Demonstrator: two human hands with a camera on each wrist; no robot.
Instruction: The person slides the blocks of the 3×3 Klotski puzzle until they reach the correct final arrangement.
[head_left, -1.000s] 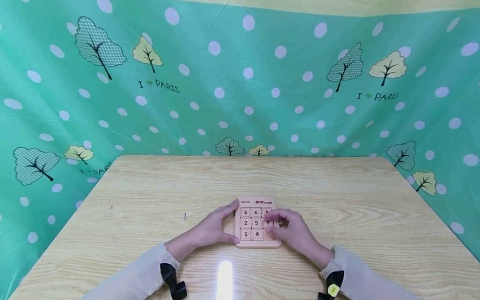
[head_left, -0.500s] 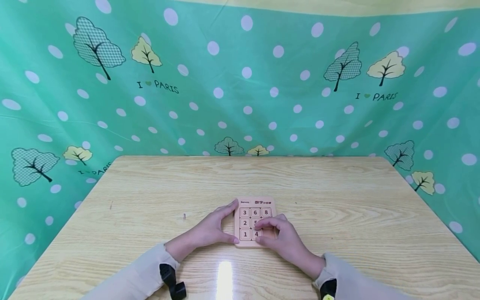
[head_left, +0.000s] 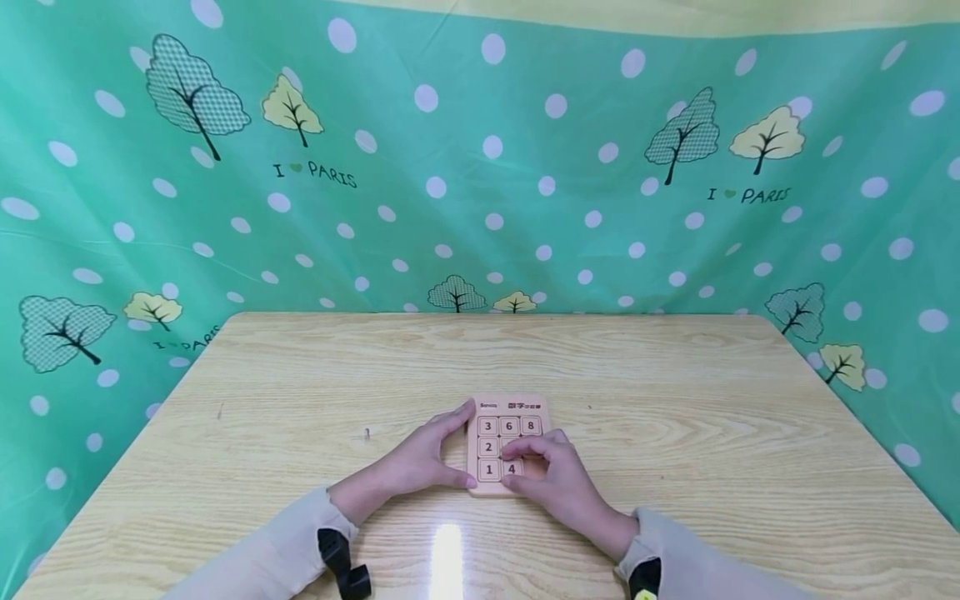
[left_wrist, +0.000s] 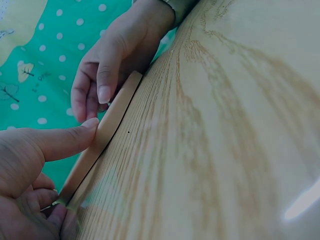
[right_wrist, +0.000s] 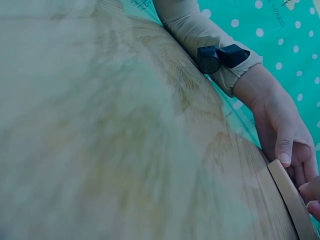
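Note:
A pale pink number slide puzzle [head_left: 495, 491] lies flat on the table in the head view. My left hand [head_left: 427, 454] holds its left side, thumb at the near corner and fingers along the far part. Over the lower right tiles sits my right hand [head_left: 558, 479], its index finger above tile 4 [head_left: 512, 469] and its thumb just below. Tiles 1, 2, 3, 6 and 8 show; those under the right hand are hidden. In the left wrist view, my left thumb presses the board's edge [left_wrist: 107, 127]. From the right wrist view, only right fingertips [right_wrist: 312, 192] are visible.
The puzzle rests on a wood-grain table [head_left: 337, 358], with a bright light reflection [head_left: 447, 550] near its front. Behind hangs a green dotted cloth [head_left: 480, 167] printed with trees. Black wrist cameras [head_left: 345, 562] are strapped over both sleeves.
My right hand has moved left across the board, from around tile 7 to tile 4, covering tile 5 and uncovering tile 8. My left hand has kept its hold.

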